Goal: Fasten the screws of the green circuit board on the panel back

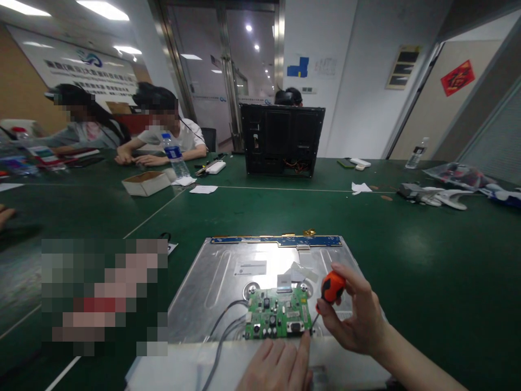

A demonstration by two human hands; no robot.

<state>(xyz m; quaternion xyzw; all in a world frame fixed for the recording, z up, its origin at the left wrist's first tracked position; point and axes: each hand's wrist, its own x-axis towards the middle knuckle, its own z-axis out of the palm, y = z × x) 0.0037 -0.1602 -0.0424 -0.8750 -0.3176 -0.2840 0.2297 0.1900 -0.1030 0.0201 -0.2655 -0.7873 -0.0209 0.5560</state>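
In my right hand (360, 317) is a short screwdriver with an orange and black handle (332, 287), pinched between thumb and fingers. Its thin shaft slants down to the lower right corner of a green circuit board (279, 310). My left hand (279, 364) lies palm down along the board's front edge, its index finger stretched to that same corner beside the screwdriver tip. Beneath the board is a silver metal display panel (220, 277), with a blue circuit strip (264, 240) along its far edge. Grey cables (224, 339) run from the board's left side.
Across the green table (171, 209) stands a black monitor housing (283, 138). A white box (146, 183) and water bottle (175, 155) sit to the left. White pieces and plastic bags (459, 176) lie at right. Several people sit around the table.
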